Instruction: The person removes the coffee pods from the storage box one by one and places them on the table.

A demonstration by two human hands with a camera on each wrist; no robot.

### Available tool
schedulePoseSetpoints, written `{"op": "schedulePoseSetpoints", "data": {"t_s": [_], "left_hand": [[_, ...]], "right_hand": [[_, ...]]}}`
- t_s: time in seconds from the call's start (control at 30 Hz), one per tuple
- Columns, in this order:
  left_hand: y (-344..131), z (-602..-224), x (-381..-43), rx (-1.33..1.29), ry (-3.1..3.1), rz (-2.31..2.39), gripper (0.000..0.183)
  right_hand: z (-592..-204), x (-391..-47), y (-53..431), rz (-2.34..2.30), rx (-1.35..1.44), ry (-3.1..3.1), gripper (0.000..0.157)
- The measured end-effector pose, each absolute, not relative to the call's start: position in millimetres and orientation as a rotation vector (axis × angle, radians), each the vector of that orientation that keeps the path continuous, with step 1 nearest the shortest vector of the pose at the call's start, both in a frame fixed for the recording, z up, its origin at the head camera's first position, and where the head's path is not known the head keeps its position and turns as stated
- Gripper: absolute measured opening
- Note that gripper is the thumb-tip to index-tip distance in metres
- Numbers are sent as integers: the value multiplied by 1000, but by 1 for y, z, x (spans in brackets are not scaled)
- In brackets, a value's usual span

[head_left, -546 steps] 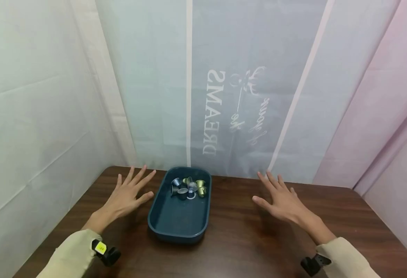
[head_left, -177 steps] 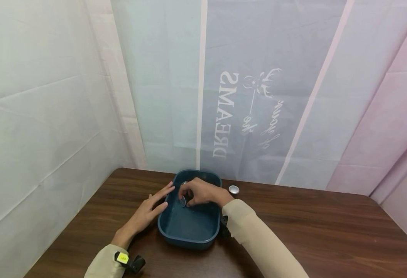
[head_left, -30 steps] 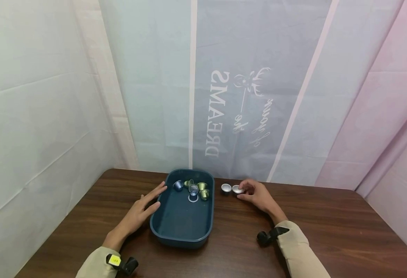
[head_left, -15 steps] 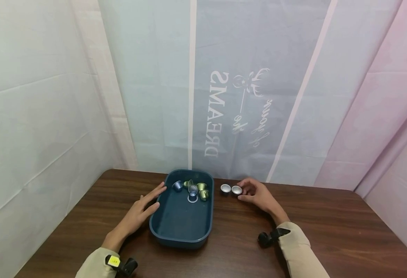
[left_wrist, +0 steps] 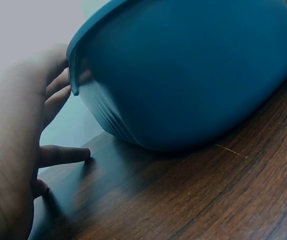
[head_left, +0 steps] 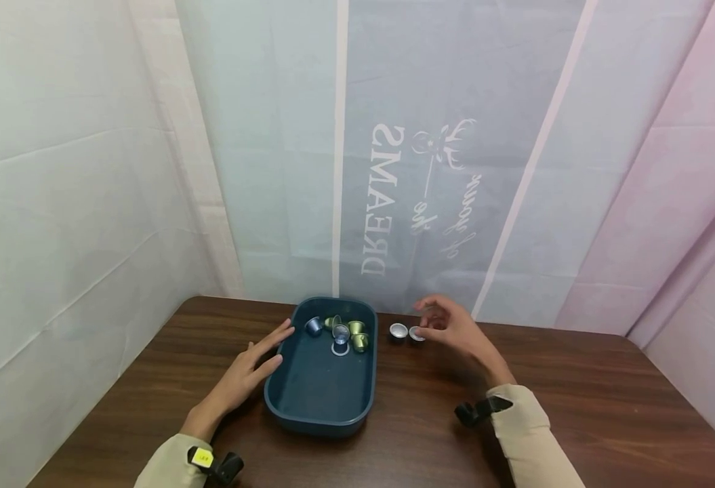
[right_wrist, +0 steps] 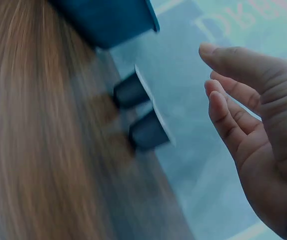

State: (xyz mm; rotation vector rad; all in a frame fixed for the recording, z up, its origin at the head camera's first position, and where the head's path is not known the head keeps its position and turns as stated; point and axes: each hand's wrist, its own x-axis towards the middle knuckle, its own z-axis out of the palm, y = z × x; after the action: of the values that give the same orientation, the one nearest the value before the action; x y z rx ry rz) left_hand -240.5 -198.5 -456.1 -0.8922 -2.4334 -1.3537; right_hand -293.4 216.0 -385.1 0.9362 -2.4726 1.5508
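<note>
Two dark coffee capsules, a left one [head_left: 398,331] and a right one [head_left: 415,335], stand side by side on the table, silver lids up. My right hand [head_left: 459,335] hovers just over the right capsule, thumb and fingers apart around air; the right wrist view shows a gap between this hand [right_wrist: 263,120] and both capsules. Left of them sits a dark teal bin [head_left: 320,425]. Inside, at its far end, lie a blue capsule [head_left: 314,327], a green capsule [head_left: 360,342] and several others. My left hand [head_left: 241,376] rests with extended fingers against the bin's left rim [left_wrist: 73,75].
The brown wooden table [head_left: 516,420] runs back to a hanging grey-blue cloth [head_left: 284,169] with mirrored lettering. Pale cloth walls close in the left and right sides. Black wrist cameras sit on both sleeves.
Earlier, the dark capsules lay in the bin; now two stand on the table. Within the last second my right hand has let go of the right capsule and lifted. My left hand stays at the rim.
</note>
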Motion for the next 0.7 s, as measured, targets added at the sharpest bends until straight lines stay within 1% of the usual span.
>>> {"op": "schedulePoseSetpoints", "data": {"t_s": [0.27,0.7], "left_hand": [[-201,-460,-244,-916,-2428,-1312,49],[-201,-461,-245,-941,-2424,-1311,50]], "right_hand": [[-385,-312,196,1479,1124,-2464,38],[-365,-318,143,1223,1446,-2515,38]]}}
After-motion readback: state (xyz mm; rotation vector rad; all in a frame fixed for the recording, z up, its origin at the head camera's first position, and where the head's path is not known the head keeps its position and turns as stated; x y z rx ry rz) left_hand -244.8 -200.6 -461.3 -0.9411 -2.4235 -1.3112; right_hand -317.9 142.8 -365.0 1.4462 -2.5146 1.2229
